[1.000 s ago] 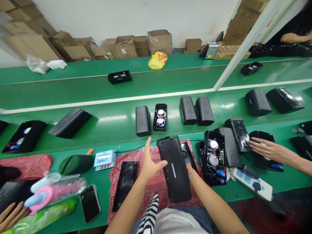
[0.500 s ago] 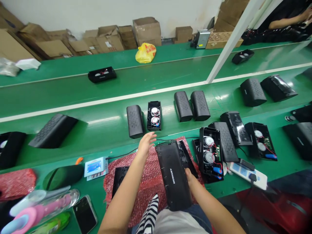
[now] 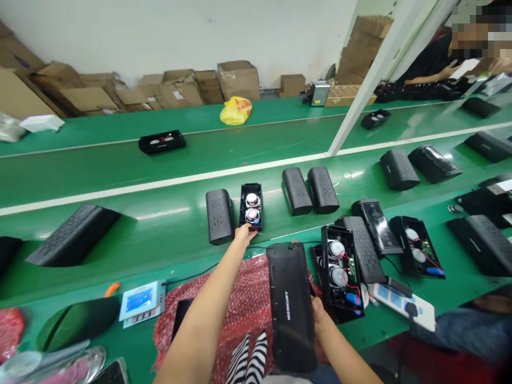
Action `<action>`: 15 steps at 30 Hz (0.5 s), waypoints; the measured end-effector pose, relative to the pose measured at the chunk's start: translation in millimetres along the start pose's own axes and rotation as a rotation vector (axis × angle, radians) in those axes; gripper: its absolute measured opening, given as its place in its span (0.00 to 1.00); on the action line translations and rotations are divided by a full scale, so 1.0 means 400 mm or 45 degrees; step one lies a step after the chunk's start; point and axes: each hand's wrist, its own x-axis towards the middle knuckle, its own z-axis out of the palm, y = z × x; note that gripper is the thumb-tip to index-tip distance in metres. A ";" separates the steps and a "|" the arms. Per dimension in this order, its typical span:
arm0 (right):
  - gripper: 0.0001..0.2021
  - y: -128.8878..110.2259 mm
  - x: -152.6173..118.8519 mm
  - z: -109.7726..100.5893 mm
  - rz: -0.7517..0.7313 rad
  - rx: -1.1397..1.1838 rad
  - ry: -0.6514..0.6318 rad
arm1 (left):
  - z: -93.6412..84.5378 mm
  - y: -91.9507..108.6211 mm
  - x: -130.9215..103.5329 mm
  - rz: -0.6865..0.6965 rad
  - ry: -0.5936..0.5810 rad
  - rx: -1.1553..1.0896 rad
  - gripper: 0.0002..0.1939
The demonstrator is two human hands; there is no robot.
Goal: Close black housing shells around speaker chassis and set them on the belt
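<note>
My left hand [image 3: 245,233] reaches out to the green belt, with its fingers closed on the near end of an open speaker housing [image 3: 251,214]. Two round silver drivers and red wires show inside that housing. Close to my body, my right hand [image 3: 319,310] grips the right side of a black speaker case [image 3: 291,306] marked MERKURY, which stands tilted with its long side toward me. Red bubble wrap [image 3: 244,290] lies beneath both arms. Just left of the housing is a dark patterned speaker cover [image 3: 220,216].
On the right are open speaker housings [image 3: 342,272] with wires, more covers and a white power strip [image 3: 404,306]. A blue-screened device [image 3: 142,303] and a green pouch [image 3: 78,322] lie left. A white post [image 3: 362,88] rises beyond the belt. Another person [image 3: 430,61] works at far right.
My left hand, open in the air before, has moved forward and taken hold of the open housing's near end. My right hand still holds the marked case. The view has shifted slightly.
</note>
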 end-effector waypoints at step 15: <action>0.19 -0.434 0.330 0.271 -0.657 -0.451 0.334 | -0.631 -0.487 -0.384 0.092 0.295 0.249 0.24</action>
